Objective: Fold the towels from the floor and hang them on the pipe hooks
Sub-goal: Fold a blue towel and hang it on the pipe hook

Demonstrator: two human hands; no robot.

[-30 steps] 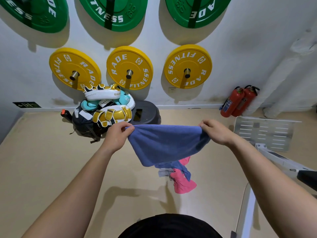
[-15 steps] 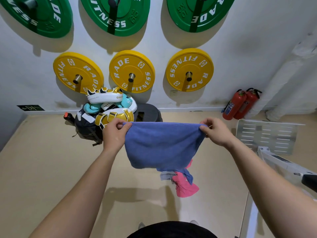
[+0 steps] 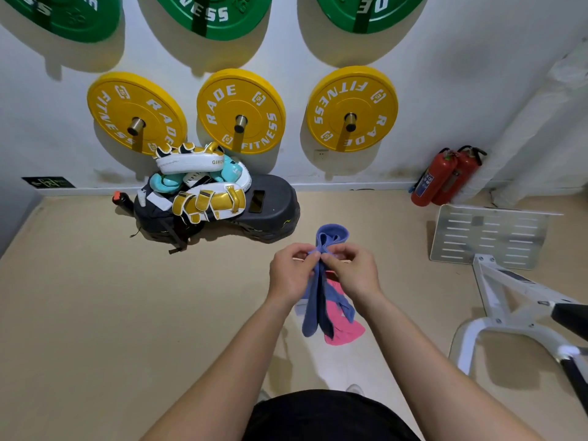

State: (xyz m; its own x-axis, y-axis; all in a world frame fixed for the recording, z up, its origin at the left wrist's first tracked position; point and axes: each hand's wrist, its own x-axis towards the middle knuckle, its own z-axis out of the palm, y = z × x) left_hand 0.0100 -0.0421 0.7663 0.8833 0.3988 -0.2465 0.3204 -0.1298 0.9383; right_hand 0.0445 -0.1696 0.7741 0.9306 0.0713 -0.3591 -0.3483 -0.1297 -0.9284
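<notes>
Two hands, yours, are closed together on the blue towel: your left hand and your right hand each pinch it between thumb and fingertips, knuckles nearly touching. They hold it in the air in front of the black step, on the side nearer you and a little to its right. The towel is gathered into a narrow bundle (a small loop of it stands above your fingers, and the rest hangs below them in long folds). Beneath the hanging part, also on the near side of the step, a pink towel lies crumpled on the floor. On the left half of the step sits a heap of white, gold and teal boxing pads over a dark bag. On the wall above the step hang three yellow weight plates, with green plates higher up. To the right of the step, against the wall, stand two red fire extinguishers. Nearer you on that same side is a slotted metal plate joined to a white frame.
</notes>
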